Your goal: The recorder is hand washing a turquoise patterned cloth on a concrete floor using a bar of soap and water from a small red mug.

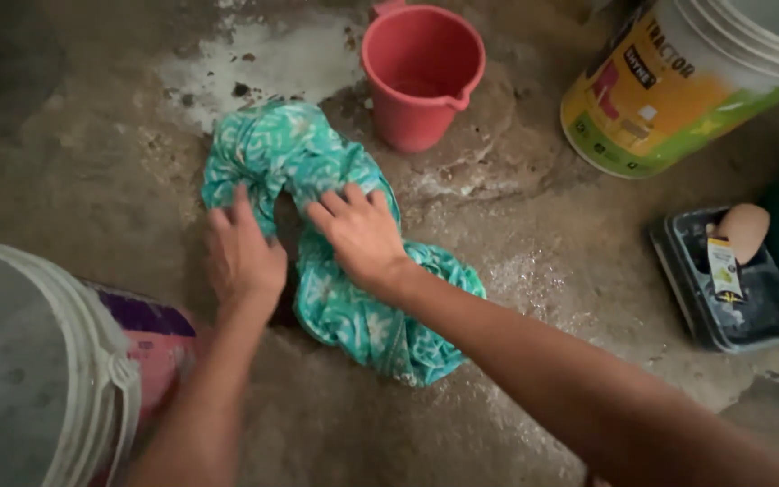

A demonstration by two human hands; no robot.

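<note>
A wet teal cloth with a pale leaf print lies bunched in a loop on the wet concrete floor. My left hand presses flat on the cloth's left side, fingers spread. My right hand lies palm down on the middle of the cloth, fingers apart and pointing up-left. Neither hand closes around the fabric; both rest on top of it.
A red mug-shaped bucket stands just beyond the cloth. A large white and yellow paint bucket sits at top right, another white bucket at lower left. A dark tray with a soap bar lies at right. Soapy foam covers the floor behind.
</note>
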